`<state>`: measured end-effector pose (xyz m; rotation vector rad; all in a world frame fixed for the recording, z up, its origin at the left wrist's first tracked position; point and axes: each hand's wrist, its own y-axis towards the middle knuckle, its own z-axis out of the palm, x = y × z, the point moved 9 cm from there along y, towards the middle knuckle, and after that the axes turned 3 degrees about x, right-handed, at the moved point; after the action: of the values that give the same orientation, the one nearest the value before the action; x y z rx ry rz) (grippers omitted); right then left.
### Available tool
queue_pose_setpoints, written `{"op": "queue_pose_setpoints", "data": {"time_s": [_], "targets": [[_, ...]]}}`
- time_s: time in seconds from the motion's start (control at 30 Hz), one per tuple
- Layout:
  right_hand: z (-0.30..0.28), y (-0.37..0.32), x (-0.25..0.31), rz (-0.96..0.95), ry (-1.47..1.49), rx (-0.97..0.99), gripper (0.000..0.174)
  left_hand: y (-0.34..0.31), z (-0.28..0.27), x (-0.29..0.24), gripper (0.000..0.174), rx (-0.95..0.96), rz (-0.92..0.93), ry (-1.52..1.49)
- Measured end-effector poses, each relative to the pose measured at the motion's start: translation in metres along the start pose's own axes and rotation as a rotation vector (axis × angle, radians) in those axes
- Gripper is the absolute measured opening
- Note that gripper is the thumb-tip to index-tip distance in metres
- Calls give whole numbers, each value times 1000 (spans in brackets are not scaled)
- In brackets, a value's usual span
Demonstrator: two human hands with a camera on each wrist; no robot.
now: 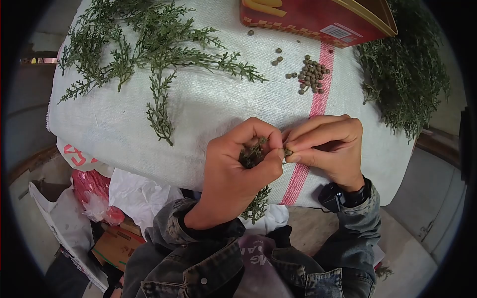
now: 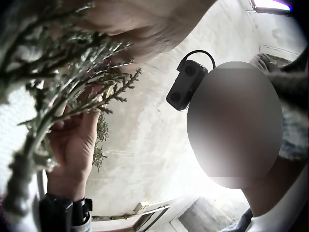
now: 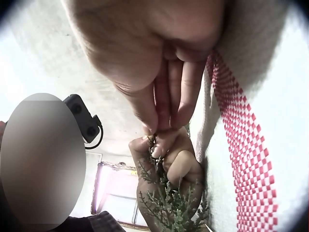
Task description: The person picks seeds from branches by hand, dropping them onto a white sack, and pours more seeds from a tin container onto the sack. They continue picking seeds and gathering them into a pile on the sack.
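Left hand (image 1: 238, 171) clamped round green sprig (image 1: 256, 206), right hand (image 1: 330, 149) pinching at its tip, fingertips together, loose brown cones (image 1: 312, 75) beyond.

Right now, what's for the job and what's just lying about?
Seemingly for the job:
left hand with sprig
right hand
little round cones
leafy branches
maybe red tin

Seemingly just lying about:
red plastic bag
crumpled white wrapping
cardboard box
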<state>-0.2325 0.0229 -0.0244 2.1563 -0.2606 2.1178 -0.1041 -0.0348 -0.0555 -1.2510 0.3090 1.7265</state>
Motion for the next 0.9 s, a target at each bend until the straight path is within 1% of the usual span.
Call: {"op": "queue_pose_setpoints", "data": {"time_s": [0.2, 0.23, 0.3, 0.33, 0.37, 0.43, 0.47, 0.5, 0.57, 0.6, 0.63, 0.7, 0.73, 0.77, 0.8, 0.83, 0.87, 0.9], "targets": [[3, 1, 2, -23, 59, 17, 18, 0, 1, 1, 7, -23, 1, -8], [2, 0, 0, 15, 78, -18, 18, 0, 0, 0, 7, -29, 10, -10], [1, -1, -3, 84, 111, -80, 19, 1, 0, 5, 8, 0, -36, -48], [3, -3, 1, 75, 102, -65, 19, 0, 1, 7, 8, 16, -55, -69], [3, -4, 3, 92, 83, -65, 19, 1, 0, 5, 8, 8, -29, -71], [5, 0, 7, 115, 54, -61, 21, 0, 5, 4, 11, 67, -10, -142], [8, 6, 16, 94, 53, -42, 21, -2, 5, 1, 13, 96, -5, -171], [13, 10, 23, 113, -2, -12, 23, -6, -1, -4, 13, 88, 11, -161], [20, 12, 39, 165, -111, 25, 28, -19, -4, -9, 15, 145, 12, -405], [24, 15, 50, 159, -111, 17, 28, -24, -4, -12, 17, 182, 7, -528], [34, 21, 61, 171, -257, 69, 30, -30, -7, -16, 17, 191, 4, -523], [56, 37, 73, 193, -554, 177, 36, -43, -21, -39, 20, 171, 88, -409], [65, 45, 74, 182, -556, 168, 36, -48, -26, -49, 22, 160, 135, -347], [81, 54, 81, 46, -680, 206, 36, -52, -28, -52, 22, 170, 140, -335], [99, 60, 87, -90, -802, 240, 38, -56, -34, -58, 22, 131, 189, -366], [108, 68, 84, -100, -803, 222, 38, -60, -41, -63, 23, 97, 239, -396], [122, 74, 85, -172, -893, 234, 37, -64, -46, -69, 24, 64, 288, -428], [135, 78, 85, -241, -984, 246, 36, -68, -49, -73, 24, 81, 291, -418]]}}
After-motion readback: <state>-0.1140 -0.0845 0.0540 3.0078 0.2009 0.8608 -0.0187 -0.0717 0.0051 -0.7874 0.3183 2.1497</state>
